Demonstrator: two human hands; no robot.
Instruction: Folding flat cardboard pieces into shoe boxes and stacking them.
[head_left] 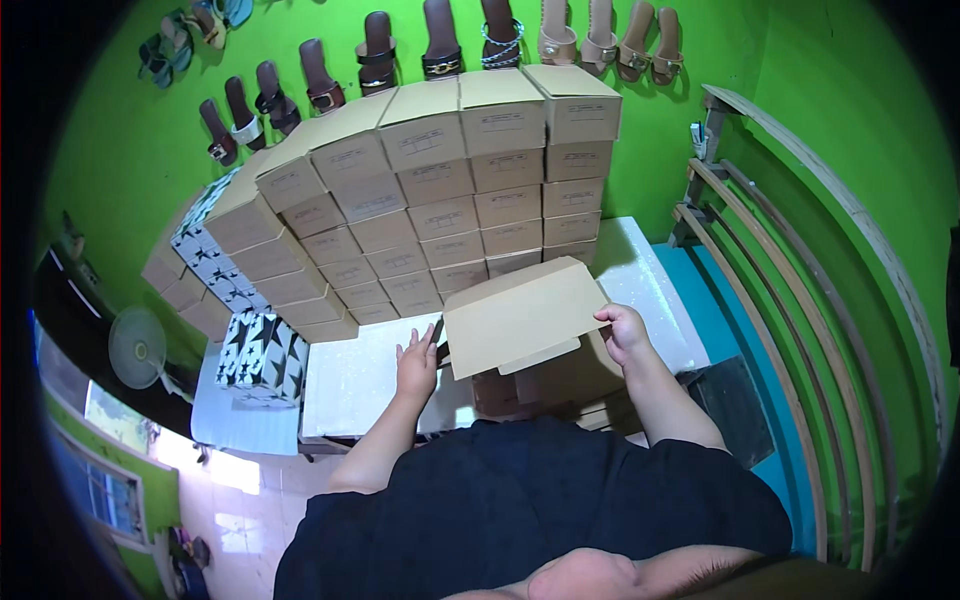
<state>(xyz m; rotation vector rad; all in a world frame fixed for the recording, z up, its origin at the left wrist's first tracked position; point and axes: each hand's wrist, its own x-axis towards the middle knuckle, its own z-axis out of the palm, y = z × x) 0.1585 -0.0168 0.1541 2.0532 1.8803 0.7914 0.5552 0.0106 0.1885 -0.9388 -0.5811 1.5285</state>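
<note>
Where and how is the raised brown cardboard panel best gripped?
Probably pinch the cardboard panel at its right edge, coming from the right: it is thin and broad, and the right hand pinches that edge. The left hand, beside the opposite edge, could steady it.

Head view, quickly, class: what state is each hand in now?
Left hand: fingers extended; gripping the dark object or not, cannot tell.
Right hand: closed, holding the cardboard piece.

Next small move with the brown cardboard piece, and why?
I'd probably steady the brown cardboard piece at its left edge with the left hand: the right hand pinches its right edge, and the left is close beside the other. A narrow dark item there is too unclear to identify.
</note>
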